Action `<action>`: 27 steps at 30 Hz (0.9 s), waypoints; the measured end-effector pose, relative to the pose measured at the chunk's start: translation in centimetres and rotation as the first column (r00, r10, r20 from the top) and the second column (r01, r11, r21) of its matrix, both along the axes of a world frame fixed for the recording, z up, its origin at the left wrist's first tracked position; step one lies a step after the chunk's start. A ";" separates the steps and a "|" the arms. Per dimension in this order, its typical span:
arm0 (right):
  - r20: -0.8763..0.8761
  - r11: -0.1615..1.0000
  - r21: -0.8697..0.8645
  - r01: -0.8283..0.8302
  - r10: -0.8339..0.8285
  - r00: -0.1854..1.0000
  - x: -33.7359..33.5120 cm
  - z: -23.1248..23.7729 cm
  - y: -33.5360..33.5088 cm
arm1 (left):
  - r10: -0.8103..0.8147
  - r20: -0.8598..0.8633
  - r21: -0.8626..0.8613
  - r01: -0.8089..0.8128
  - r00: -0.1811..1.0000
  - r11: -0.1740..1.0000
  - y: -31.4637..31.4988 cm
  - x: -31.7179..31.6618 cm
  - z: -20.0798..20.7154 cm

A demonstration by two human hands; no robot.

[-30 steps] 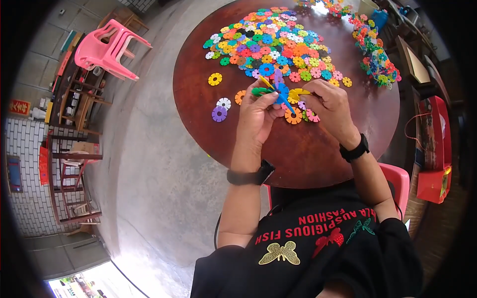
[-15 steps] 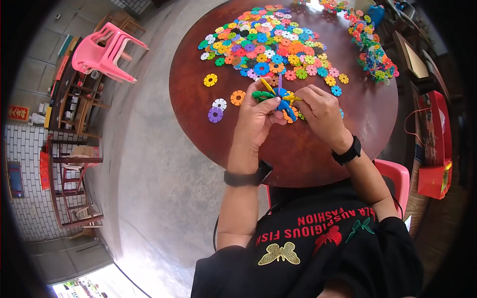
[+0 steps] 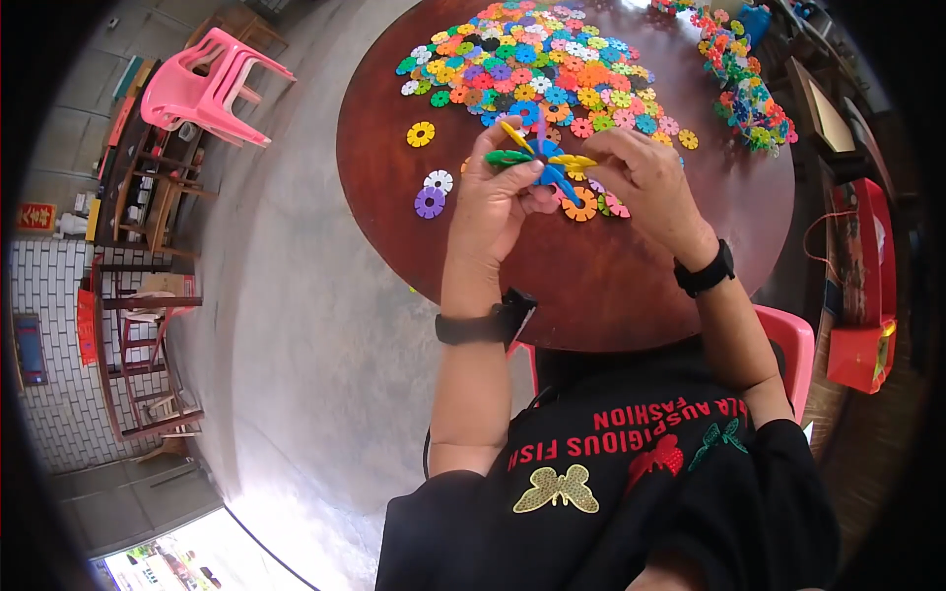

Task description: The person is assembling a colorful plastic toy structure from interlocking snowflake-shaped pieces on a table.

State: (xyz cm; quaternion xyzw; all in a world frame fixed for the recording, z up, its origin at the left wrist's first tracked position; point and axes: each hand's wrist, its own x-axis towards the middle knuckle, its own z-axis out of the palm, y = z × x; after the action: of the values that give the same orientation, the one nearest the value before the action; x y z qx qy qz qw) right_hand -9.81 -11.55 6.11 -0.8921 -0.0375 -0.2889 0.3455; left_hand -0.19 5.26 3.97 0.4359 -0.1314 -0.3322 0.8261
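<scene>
Reaching far from the near edge of the head view, your left forearm runs almost straight while your right slants inward to the left, and both hands meet above the round brown table (image 3: 631, 295). Your left hand (image 3: 498, 202) has its thumb and fingers clamped on the disc cluster (image 3: 548, 169), a blue centre with green, yellow and purple pieces standing out from it. Your right hand (image 3: 645, 182) is bent over, back upward, its thumb and forefinger pinched together on the outer end of the yellow piece (image 3: 570, 161) at the cluster's right side. You wear a black band on each wrist. Just beyond your hands lies the big pile of coloured discs (image 3: 542, 69); an orange disc (image 3: 579, 205) lies between your hands, partly covered by the cluster. To the left sit a yellow disc (image 3: 421, 134), a white disc (image 3: 439, 181) and a purple disc (image 3: 430, 203). Far right is a joined disc chain (image 3: 744, 98); stacked pink chairs (image 3: 212, 94) stand well apart on the left.
</scene>
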 end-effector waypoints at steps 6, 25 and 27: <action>-0.151 0.995 -0.041 0.095 -0.100 0.983 -0.1 -0.6 -3.9 | 0.200 -0.018 -0.157 -0.200 0.980 0.967 4.5 3.4 -0.5; -0.412 0.895 -0.422 -0.142 -0.050 0.910 3.9 -5.4 2.8 | 0.275 -0.264 -0.253 -0.342 0.924 0.905 3.9 3.2 -1.8; -0.387 0.899 -0.424 -0.105 -0.076 0.919 3.8 -5.2 2.7 | 0.257 -0.243 -0.208 -0.309 0.935 0.928 3.7 3.2 -1.8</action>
State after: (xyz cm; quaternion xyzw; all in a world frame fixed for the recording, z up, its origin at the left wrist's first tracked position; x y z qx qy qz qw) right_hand -5.97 -8.86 0.94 -0.9859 -0.0378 -0.0848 0.1393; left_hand 2.99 8.95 2.16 0.3081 -0.0179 -0.2345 0.9218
